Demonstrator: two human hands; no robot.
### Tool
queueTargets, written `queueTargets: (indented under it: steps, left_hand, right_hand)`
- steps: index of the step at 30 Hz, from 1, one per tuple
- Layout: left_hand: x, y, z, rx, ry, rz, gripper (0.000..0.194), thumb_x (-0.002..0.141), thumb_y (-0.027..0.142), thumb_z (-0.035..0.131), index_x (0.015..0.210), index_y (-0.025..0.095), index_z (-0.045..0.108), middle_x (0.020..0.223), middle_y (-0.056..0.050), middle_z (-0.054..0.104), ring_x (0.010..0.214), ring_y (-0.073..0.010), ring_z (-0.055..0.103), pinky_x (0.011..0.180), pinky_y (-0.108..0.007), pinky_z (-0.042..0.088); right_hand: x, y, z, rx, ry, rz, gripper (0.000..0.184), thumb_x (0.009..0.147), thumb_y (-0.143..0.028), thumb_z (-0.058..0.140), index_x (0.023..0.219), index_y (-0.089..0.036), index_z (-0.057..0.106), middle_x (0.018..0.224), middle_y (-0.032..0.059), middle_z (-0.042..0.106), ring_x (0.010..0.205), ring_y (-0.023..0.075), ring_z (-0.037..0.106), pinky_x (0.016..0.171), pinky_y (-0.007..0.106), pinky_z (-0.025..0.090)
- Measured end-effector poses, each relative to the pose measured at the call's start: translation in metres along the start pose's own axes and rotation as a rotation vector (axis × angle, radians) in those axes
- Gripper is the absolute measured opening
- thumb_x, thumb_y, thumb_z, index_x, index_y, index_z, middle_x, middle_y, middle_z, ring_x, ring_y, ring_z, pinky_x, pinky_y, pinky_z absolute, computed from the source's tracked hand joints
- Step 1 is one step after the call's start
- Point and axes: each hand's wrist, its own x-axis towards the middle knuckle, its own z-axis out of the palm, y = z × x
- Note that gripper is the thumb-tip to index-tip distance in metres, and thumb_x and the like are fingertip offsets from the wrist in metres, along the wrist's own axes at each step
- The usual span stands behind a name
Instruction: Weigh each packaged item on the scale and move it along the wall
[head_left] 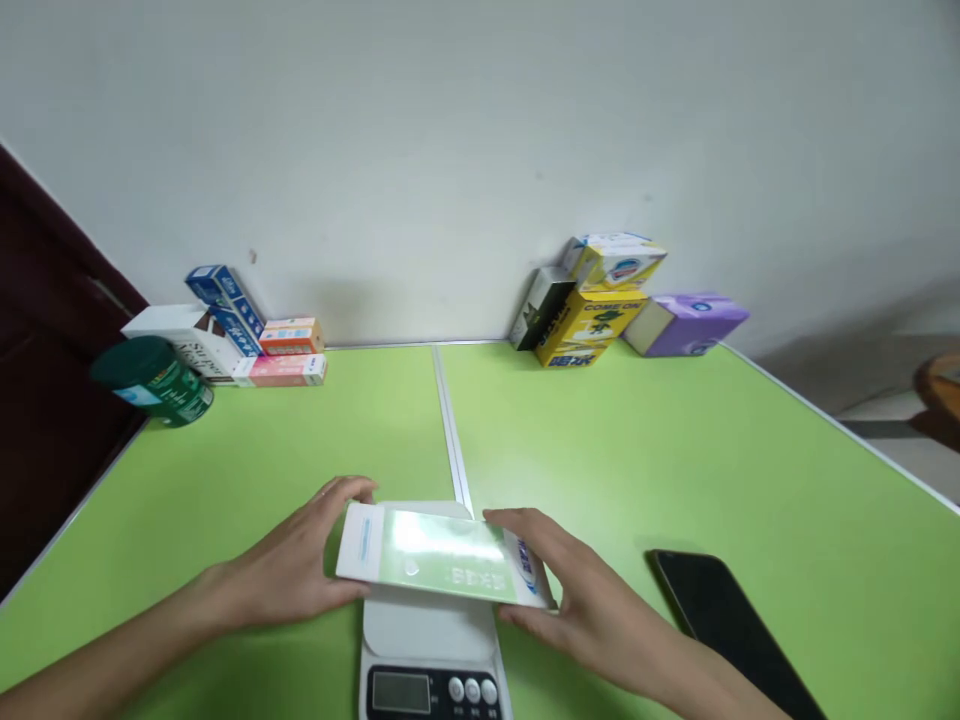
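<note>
A long white and green box (439,555) lies across the platform of a white kitchen scale (427,650) at the near edge of the green table (675,460). My left hand (300,565) grips the box's left end, thumb under and fingers curled over its far edge. At the right end my right hand (570,590) holds it the same way. The scale's display and three buttons face me below the box.
A black phone (731,625) lies flat to the right of the scale. At the back left stand a green can (161,385) and several small boxes (259,345). Yellow, black and purple boxes (600,305) are stacked at the back against the wall.
</note>
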Motion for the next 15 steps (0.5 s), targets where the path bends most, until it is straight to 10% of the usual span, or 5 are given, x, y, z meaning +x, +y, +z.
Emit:
queueTargets:
  steps: [10, 15]
  left_hand:
    - [-0.012, -0.032, 0.014, 0.083, -0.090, 0.009, 0.103, 0.068, 0.041, 0.070, 0.148, 0.022, 0.009, 0.154, -0.014, 0.018, 0.141, -0.0356, 0.014, 0.114, -0.055, 0.022]
    - [-0.017, -0.040, 0.014, -0.011, -0.081, 0.094, 0.084, 0.073, 0.036, 0.067, 0.144, 0.025, 0.025, 0.142, -0.009, 0.041, 0.130, -0.0312, 0.039, 0.107, -0.050, 0.038]
  right_hand:
    - [-0.016, 0.030, 0.012, -0.246, 0.030, 0.010, 0.078, 0.080, -0.035, 0.060, 0.145, -0.036, 0.016, 0.145, 0.0114, 0.038, 0.124, 0.0307, 0.048, 0.095, 0.047, 0.049]
    - [-0.014, 0.029, 0.010, -0.279, 0.008, 0.054, 0.057, 0.081, -0.035, 0.057, 0.135, -0.037, 0.038, 0.127, 0.0101, 0.057, 0.080, 0.0220, 0.066, 0.069, 0.034, 0.058]
